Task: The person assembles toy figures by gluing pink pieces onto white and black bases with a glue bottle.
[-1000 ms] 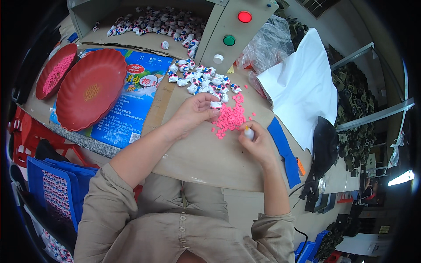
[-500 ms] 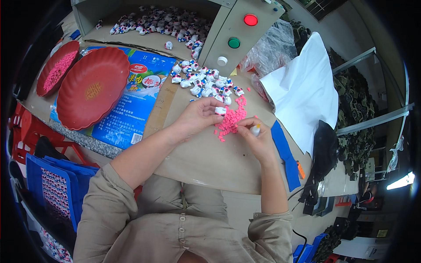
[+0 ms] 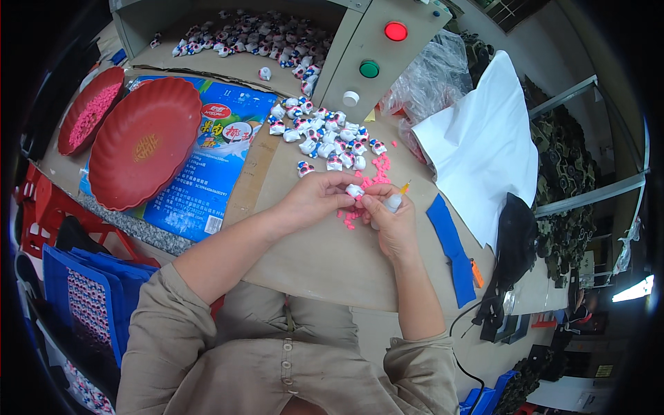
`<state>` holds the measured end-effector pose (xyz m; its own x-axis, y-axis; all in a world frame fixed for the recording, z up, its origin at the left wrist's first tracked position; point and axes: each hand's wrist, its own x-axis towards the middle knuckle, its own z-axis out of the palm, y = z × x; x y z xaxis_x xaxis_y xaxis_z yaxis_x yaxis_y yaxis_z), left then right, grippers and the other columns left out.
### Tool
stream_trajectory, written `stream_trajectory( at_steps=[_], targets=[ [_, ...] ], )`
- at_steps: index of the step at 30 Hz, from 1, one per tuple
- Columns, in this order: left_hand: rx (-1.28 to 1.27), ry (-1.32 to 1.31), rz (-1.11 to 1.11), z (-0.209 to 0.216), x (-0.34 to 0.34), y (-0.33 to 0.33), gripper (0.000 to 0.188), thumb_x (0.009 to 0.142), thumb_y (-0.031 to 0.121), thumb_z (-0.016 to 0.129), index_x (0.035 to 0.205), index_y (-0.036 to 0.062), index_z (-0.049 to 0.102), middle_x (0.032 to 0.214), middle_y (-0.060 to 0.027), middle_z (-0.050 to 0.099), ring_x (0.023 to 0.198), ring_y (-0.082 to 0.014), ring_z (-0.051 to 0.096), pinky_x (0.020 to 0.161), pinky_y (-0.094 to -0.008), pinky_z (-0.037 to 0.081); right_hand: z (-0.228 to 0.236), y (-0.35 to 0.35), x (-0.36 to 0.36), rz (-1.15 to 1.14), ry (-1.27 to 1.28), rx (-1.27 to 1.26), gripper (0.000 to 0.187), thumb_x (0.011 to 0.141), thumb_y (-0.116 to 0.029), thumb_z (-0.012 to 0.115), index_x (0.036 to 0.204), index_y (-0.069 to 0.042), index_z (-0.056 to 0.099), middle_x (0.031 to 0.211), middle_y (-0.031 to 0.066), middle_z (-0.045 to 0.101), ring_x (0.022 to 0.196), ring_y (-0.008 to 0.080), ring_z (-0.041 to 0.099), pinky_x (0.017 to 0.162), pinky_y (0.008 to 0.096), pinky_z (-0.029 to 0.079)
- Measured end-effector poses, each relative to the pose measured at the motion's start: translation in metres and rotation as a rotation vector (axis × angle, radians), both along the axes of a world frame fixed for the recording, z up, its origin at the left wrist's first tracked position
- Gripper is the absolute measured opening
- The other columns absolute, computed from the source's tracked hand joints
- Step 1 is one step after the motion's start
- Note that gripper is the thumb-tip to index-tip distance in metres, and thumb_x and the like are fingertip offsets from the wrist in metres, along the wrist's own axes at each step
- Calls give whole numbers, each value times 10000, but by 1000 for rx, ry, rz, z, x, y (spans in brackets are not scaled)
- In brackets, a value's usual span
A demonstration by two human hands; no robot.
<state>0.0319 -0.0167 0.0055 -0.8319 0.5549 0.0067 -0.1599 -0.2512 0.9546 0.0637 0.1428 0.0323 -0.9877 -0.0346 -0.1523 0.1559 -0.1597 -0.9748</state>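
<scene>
Across the tabletop (image 3: 325, 266), we see a red dish (image 3: 145, 124), then our left hand (image 3: 317, 198) pinching a small white figure (image 3: 355, 189) above pink pieces (image 3: 381, 164). Just beside it, our right hand (image 3: 395, 227) clasps a white bottle (image 3: 392, 203); farther right lies a blue strip (image 3: 451, 252).

Grey housing (image 3: 353, 69): painted metal by look, smooth, matt. Right of housing: plastic bag (image 3: 436, 72), clear, crinkled, glossy; white sheet (image 3: 477, 142), smooth, matt, paper or plastic unclear. Left of housing: red tray (image 3: 149, 114), glossy moulded plastic; blue printed cardboard (image 3: 213, 187), smooth. In front of housing: white figurines (image 3: 328, 133), glossy, plastic-looking; pink pieces (image 3: 382, 165), matt; squeeze bottle (image 3: 393, 203), smooth translucent plastic.
</scene>
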Motion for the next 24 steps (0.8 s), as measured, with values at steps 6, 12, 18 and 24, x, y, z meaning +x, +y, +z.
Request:
stream_trajectory(
  at_steps=[6,12,18,24],
  targets=[
    [-60,51,-28,-1,1,0,291,805,-24,495,1096,-14,490,938,-76,563,885,-121,549,766,-233,469,-2,-1,1,-42,21,160,159,742,-59,629,858,-7,534,707,62,593,571,87,526,487,194,401],
    [-37,17,29,-2,4,1,281,790,0,522,1070,-18,516,893,-57,571,785,-94,554,660,-218,460,5,-7,4,-36,67,250,148,768,-60,603,884,22,562,754,65,605,663,97,573,555,204,453],
    [-16,-8,52,-5,5,3,271,801,28,525,1067,-22,522,899,-69,582,785,-99,564,662,-222,469,4,-11,6,-79,146,429,130,774,-67,604,859,29,586,758,58,605,675,81,563,568,196,454],
    [21,-134,66,4,4,0,284,799,76,542,1067,-17,529,905,-103,596,784,-128,588,682,-229,483,3,-11,7,-61,166,368,119,777,-58,594,857,30,589,761,54,605,675,77,561,573,192,452]
  ],
)
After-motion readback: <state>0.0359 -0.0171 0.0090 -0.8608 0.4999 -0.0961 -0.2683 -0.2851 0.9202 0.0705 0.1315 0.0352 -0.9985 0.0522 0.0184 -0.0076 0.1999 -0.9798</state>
